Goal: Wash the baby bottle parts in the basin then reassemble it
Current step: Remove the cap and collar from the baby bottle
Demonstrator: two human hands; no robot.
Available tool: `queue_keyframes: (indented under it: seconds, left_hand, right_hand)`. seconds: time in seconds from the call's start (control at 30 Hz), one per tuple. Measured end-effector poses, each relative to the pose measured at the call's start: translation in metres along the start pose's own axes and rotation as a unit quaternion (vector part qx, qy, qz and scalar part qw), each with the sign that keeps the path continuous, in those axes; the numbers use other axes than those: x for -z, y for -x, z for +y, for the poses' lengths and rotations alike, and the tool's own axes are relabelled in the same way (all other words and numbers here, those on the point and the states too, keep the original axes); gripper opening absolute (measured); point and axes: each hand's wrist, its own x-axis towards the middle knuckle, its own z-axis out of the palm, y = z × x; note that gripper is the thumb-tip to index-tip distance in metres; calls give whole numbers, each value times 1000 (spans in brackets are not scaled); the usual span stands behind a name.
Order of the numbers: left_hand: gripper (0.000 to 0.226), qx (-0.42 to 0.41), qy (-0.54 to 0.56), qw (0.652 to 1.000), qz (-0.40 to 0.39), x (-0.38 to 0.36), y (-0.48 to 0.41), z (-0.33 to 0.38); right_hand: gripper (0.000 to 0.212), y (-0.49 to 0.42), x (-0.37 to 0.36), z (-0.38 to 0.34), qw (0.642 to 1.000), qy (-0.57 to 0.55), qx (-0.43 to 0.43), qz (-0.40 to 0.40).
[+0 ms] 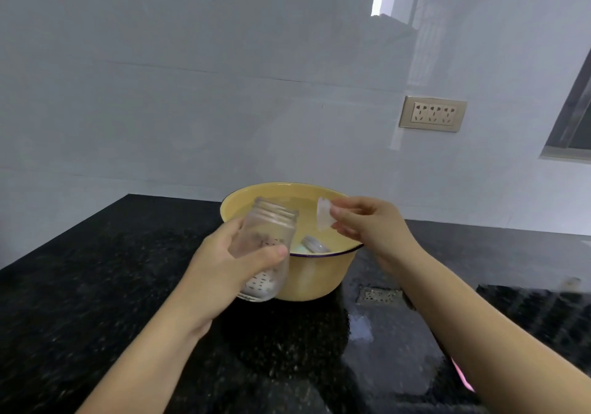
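The left hand (224, 263) is gripping the clear bottle body (268, 237), fingers curled round it and mouth tilted up, just near-left of the yellow basin (319, 285) on the black counter (96, 285). The right hand (367, 221) is pinching a small translucent part (323, 214), probably the teat, over the water. A screw ring (315, 244) is lying in the basin. Reassembly seems to be starting. Next, the ring probably needs fishing out so the small part can be seated.
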Motion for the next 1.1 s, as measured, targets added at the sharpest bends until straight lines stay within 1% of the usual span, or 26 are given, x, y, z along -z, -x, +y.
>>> queue_keyframes:
  seconds: [0.07,0.1,0.2,0.27,0.3,0.37,0.47,0.53,0.63,0.73,0.8,0.87,0.93,1.0,1.1]
  left_hand:
    - [57,-15,8,1000,4,5,-6,3]
    - [56,-22,11,1000,7,7,-10,5]
    - [55,-33,20,999,11,12,-21,11]
    - [56,-30,29,999,17,12,-28,14]
    - [55,-28,36,999,19,12,-32,15]
    - [57,-19,40,999,20,11,-40,16]
    - [61,-9,13,1000,19,9,-52,17]
    - [60,-6,-21,1000,16,7,-60,17]
    - [56,3,-82,997,4,2,-74,17]
    - [44,17,-156,987,-16,-2,-88,15]
    - [40,19,-221,975,-32,-4,-98,13]
    - [46,22,-289,956,-49,-7,-108,8]
    - [53,31,-346,935,-73,-10,-116,4]
    - [56,38,-404,909,-100,-12,-123,-2]
    - [56,47,-480,866,-134,-16,-132,-13]
  right_hand:
    - [11,-6,0,0,993,109,31,28]
    - [10,-9,0,0,982,177,49,37]
    - [11,-17,-2,-2,923,373,79,49]
    - [14,-21,-3,-2,885,460,66,36]
    - [14,-23,-3,-2,871,488,53,24]
    - [16,-29,-3,1,855,518,30,-5]
    - [36,-33,-3,8,835,549,18,-34]
    - [39,-34,-3,11,824,565,5,-38]
    - [43,-35,2,12,825,562,-27,-49]
    - [43,-35,3,15,837,545,-11,-45]
    - [40,-33,4,19,869,493,26,-3]
    - [37,-28,7,22,908,409,67,57]
    - [27,-23,13,23,928,347,86,105]
    - [23,-17,22,24,929,322,108,148]
    - [21,-9,39,29,912,331,113,212]
